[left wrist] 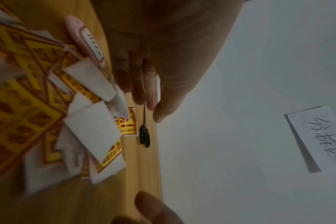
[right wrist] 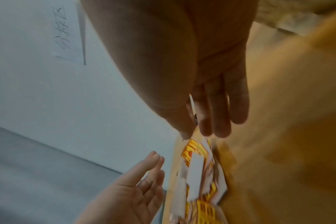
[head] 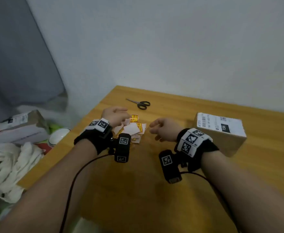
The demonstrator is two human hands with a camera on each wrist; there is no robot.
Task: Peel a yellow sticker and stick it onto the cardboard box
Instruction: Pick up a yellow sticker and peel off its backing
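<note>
A loose pile of yellow stickers [head: 132, 126] on white backing lies on the wooden table [head: 154, 190], mid-left. My left hand [head: 116, 115] hovers over the pile's left side with relaxed, spread fingers [left wrist: 142, 91] and holds nothing; the right wrist view shows its open palm [right wrist: 140, 181]. My right hand [head: 161, 130] hangs just right of the pile [right wrist: 201, 174], fingers [right wrist: 220, 115] loosely curled, thumb apart, nothing seen in it. The cardboard box [head: 222, 132], with white labels on top, stands to the right of my right wrist.
Black scissors [head: 140, 104] lie behind the pile, near the table's far edge. A pink oblong object [left wrist: 86, 40] rests beside the stickers. Off the table's left edge are boxes [head: 16, 128], a white bowl [head: 58, 135] and white cloth [head: 11, 165]. A handwritten note [left wrist: 316, 136] hangs on the wall.
</note>
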